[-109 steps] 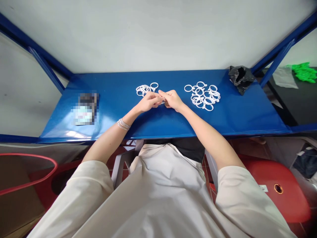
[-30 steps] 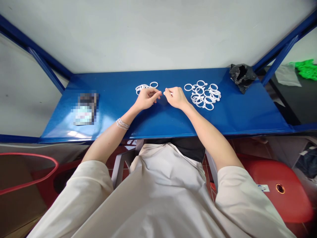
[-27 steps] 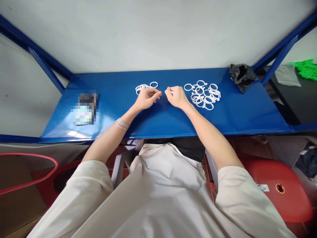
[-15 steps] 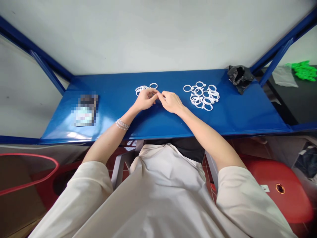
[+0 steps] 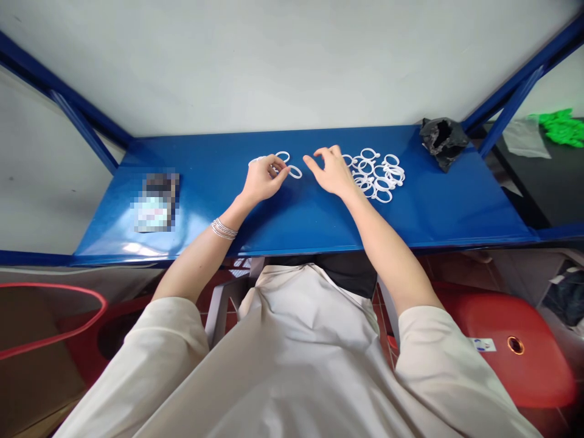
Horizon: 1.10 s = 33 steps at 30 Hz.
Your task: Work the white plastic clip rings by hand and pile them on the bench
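Between its thumb and fingers my left hand [image 5: 263, 179] pinches a white ring [image 5: 295, 173], which sticks out to the right of the fingertips. Just behind that hand, a few other white rings [image 5: 283, 156] lie on the blue table, partly covered by the fingers. My right hand [image 5: 329, 171] is in the air with its thumb and fingers apart, holding nothing visible. To its right spreads a loose pile of white rings [image 5: 382, 184], each with a small round knob; the hand hides the pile's left edge.
The blue table [image 5: 205, 158] meets a pale wall at the back. A crumpled black plastic bag [image 5: 442, 143] stands at its far right corner. A blurred-out flat item [image 5: 156, 202] lies on the left. Blue frame bars rise at both sides. A red stool [image 5: 515, 353] is at lower right.
My hands were together at the middle. Now my right hand has moved away to the right and opened, while my left hand shifted slightly left with a white ring showing in its fingers.
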Tool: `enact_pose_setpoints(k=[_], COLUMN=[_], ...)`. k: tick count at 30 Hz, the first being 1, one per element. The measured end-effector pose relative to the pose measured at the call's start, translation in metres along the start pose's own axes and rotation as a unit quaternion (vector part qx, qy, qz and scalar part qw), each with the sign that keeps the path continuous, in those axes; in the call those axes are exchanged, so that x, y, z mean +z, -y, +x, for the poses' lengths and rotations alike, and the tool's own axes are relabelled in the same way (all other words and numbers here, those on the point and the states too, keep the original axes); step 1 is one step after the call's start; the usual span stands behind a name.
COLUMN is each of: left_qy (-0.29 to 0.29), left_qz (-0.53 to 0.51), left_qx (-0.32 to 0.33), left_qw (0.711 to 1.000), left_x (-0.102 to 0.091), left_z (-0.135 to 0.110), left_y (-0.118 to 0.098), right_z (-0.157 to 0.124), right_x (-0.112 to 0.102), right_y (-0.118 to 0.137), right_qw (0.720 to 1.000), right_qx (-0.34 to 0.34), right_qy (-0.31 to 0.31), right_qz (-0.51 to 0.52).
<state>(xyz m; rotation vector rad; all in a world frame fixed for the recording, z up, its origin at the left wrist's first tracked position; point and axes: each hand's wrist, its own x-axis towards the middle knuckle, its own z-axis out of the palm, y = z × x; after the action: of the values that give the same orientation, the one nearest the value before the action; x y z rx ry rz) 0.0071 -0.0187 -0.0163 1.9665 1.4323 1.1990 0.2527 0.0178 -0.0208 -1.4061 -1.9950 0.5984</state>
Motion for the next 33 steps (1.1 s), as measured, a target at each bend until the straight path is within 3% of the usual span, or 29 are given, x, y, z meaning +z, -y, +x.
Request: enact_pose_setpoints(k=[2,5,9,16,21,24,28,33], left_qy=[-0.033,-0.071,-0.098,-0.096,-0.054,-0.023,-0.003,-0.021], left_qz=[0.032,0.062,0.100,0.110,0.097,0.065,0.029,-0.010], left_qx=[-0.002,0.000,-0.004,-0.008,0.017,0.023,0.022,0.034], left_qw=[0.999,0.996,0.990,0.989,0.994,0.997,0.999,0.999], left_x=[-0.003,-0.005,-0.004,-0.004,-0.003,-0.001,0.003,0.003], left_z=[0.001,0.003,0.005,0.004,0.004,0.002,-0.001,-0.001], left_y=[0.002,0.009,0.018,0.020,0.010,0.002,-0.003,-0.001], right_z=[0.005,0.010,0.013,0.010,0.001,-0.003,-0.006,-0.007], right_x=[-0.004,-0.004,0.000,-0.003,0.003,0.009,0.010,0.010], right_y=[-0.018,-0.039,-0.047,-0.016,0.012,0.022,0.029,0.028], right_qw=[0.998,0.993,0.992,0.999,0.995,0.975,0.928,0.902], right_qx=[0.036,0.090,0.102,-0.013,-0.036,-0.021,-0.010,-0.002], right_qy=[-0.036,-0.042,-0.034,-0.029,0.015,0.061,0.096,0.128], right_qz=[-0.033,-0.058,-0.062,-0.005,0.095,0.214,0.360,0.413])
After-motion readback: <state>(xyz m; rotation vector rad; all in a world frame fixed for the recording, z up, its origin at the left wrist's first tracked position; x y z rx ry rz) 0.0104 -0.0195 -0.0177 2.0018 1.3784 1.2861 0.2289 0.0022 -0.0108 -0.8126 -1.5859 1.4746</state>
